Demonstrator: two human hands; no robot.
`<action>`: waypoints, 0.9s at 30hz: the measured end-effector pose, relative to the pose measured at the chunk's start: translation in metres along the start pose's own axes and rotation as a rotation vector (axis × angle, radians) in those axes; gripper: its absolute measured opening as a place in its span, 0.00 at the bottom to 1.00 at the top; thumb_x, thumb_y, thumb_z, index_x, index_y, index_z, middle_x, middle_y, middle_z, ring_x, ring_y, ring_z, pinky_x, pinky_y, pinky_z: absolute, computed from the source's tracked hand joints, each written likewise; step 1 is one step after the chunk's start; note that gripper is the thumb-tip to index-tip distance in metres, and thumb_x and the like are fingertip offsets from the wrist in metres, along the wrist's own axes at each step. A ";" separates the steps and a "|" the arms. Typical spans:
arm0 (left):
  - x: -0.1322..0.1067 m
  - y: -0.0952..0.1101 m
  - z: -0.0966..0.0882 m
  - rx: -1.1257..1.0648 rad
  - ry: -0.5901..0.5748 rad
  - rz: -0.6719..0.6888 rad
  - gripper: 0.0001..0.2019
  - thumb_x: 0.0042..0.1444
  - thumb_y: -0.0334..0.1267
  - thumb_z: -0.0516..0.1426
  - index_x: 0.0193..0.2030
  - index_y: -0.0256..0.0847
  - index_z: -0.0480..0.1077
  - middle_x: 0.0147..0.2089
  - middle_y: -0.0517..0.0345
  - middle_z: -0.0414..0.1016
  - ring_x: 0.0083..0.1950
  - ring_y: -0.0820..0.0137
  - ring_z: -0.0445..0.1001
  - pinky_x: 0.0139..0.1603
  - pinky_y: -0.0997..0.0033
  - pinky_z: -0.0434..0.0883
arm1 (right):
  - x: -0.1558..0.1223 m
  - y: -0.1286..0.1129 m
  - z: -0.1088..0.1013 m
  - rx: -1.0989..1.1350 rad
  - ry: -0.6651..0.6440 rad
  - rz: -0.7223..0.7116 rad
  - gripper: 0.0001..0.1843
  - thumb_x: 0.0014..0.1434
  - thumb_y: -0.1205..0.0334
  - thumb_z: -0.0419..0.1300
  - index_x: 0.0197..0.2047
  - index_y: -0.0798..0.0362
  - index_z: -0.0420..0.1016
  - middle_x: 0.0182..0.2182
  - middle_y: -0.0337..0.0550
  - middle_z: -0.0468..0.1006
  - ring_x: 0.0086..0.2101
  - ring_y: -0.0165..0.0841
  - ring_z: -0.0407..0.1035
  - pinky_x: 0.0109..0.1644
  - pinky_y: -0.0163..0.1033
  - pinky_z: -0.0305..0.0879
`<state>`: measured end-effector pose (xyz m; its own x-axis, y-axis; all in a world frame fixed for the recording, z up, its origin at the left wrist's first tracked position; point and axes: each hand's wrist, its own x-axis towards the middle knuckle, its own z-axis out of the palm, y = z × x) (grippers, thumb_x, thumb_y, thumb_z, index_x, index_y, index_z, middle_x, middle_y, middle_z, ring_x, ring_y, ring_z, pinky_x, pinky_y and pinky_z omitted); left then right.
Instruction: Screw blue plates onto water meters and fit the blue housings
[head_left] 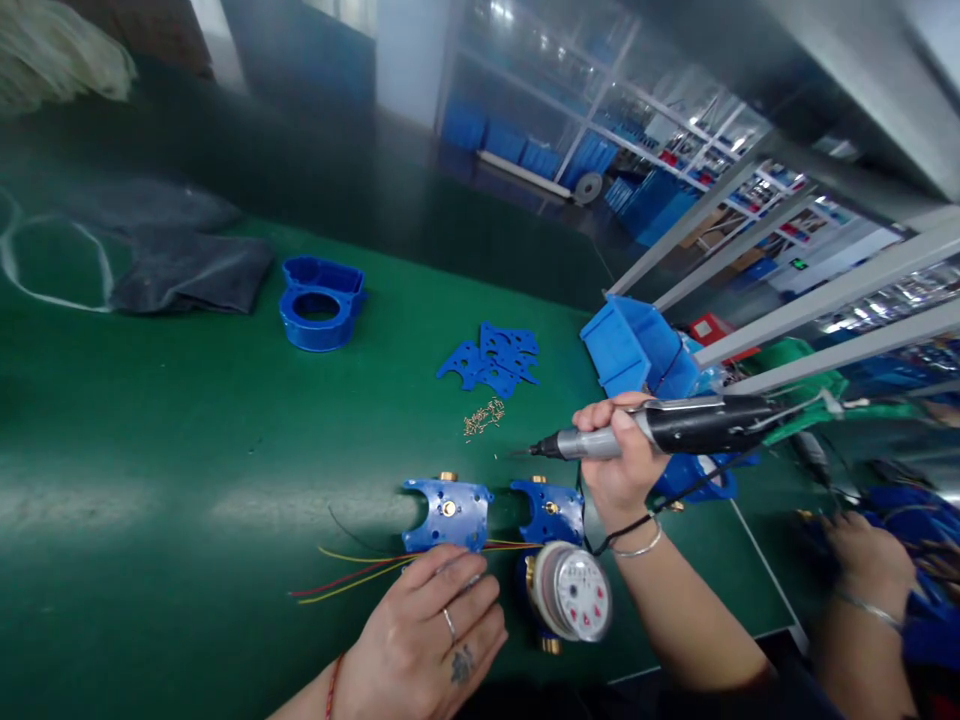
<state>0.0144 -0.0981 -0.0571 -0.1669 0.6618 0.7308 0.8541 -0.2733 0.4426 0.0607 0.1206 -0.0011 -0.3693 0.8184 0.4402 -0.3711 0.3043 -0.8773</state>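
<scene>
My right hand (622, 460) is wrapped around a grey and black electric screwdriver (697, 425). Its thin bit points left, above the table and apart from the parts. My left hand (435, 635) curls over a water meter whose dial it hides; a blue bracket plate (450, 510) with brass fittings shows past the fingers. To its right, a second water meter (577, 592) with a white dial lies beside a similar blue plate (551, 512). Red and yellow wires (352, 577) run out leftward from under my left hand. Small brass-coloured screws (484, 418) lie in a loose pile beyond.
Several flat blue plates (495, 358) are heaped behind the screws. A blue ring-shaped housing (319, 305) and dark grey cloth (191, 260) lie farther left. A blue bin (626, 345) stands at the right by metal posts. A co-worker's hand (870, 560) is at far right.
</scene>
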 end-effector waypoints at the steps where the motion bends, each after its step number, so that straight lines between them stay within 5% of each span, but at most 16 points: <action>1: 0.000 0.000 0.000 0.002 -0.011 -0.002 0.08 0.60 0.30 0.53 0.36 0.38 0.75 0.36 0.57 0.80 0.42 0.66 0.78 0.50 0.63 0.74 | -0.003 0.002 0.001 0.004 -0.017 0.016 0.09 0.48 0.62 0.60 0.33 0.52 0.65 0.19 0.30 0.67 0.20 0.26 0.63 0.27 0.36 0.63; 10: 0.002 -0.002 -0.004 0.016 -0.074 0.004 0.08 0.60 0.32 0.54 0.37 0.38 0.75 0.38 0.56 0.81 0.43 0.67 0.78 0.52 0.64 0.74 | -0.012 0.011 0.005 0.024 -0.089 0.045 0.09 0.49 0.61 0.61 0.33 0.51 0.65 0.19 0.30 0.68 0.20 0.27 0.64 0.28 0.36 0.64; 15: -0.007 -0.005 -0.009 -0.022 -0.070 0.075 0.16 0.65 0.42 0.47 0.51 0.37 0.71 0.49 0.49 0.77 0.57 0.60 0.70 0.59 0.54 0.66 | -0.010 -0.001 0.006 0.064 -0.065 0.033 0.09 0.47 0.62 0.61 0.32 0.50 0.65 0.18 0.30 0.67 0.19 0.26 0.62 0.26 0.35 0.62; 17: -0.008 -0.007 -0.013 -0.093 0.006 -0.005 0.17 0.67 0.40 0.44 0.52 0.37 0.69 0.49 0.47 0.76 0.56 0.60 0.69 0.58 0.53 0.65 | -0.008 -0.017 0.006 0.101 -0.050 0.036 0.08 0.47 0.62 0.61 0.32 0.50 0.66 0.18 0.30 0.65 0.19 0.26 0.61 0.26 0.34 0.61; 22: 0.018 -0.016 -0.022 -0.083 0.109 -0.442 0.11 0.60 0.30 0.53 0.49 0.39 0.69 0.40 0.53 0.74 0.40 0.69 0.72 0.42 0.67 0.72 | -0.005 -0.068 0.005 0.277 -0.005 0.097 0.09 0.44 0.62 0.64 0.31 0.51 0.69 0.18 0.30 0.55 0.18 0.24 0.54 0.25 0.33 0.57; 27: 0.044 -0.023 -0.019 -0.057 0.035 -0.450 0.12 0.59 0.37 0.58 0.50 0.40 0.70 0.37 0.55 0.71 0.35 0.70 0.71 0.35 0.69 0.71 | -0.008 -0.100 0.006 0.448 0.038 0.189 0.16 0.38 0.66 0.70 0.31 0.54 0.69 0.18 0.28 0.49 0.18 0.21 0.47 0.25 0.28 0.58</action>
<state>-0.0223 -0.0757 -0.0256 -0.5326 0.6999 0.4759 0.6647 -0.0022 0.7471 0.0957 0.0814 0.0840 -0.4377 0.8588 0.2661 -0.6339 -0.0849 -0.7687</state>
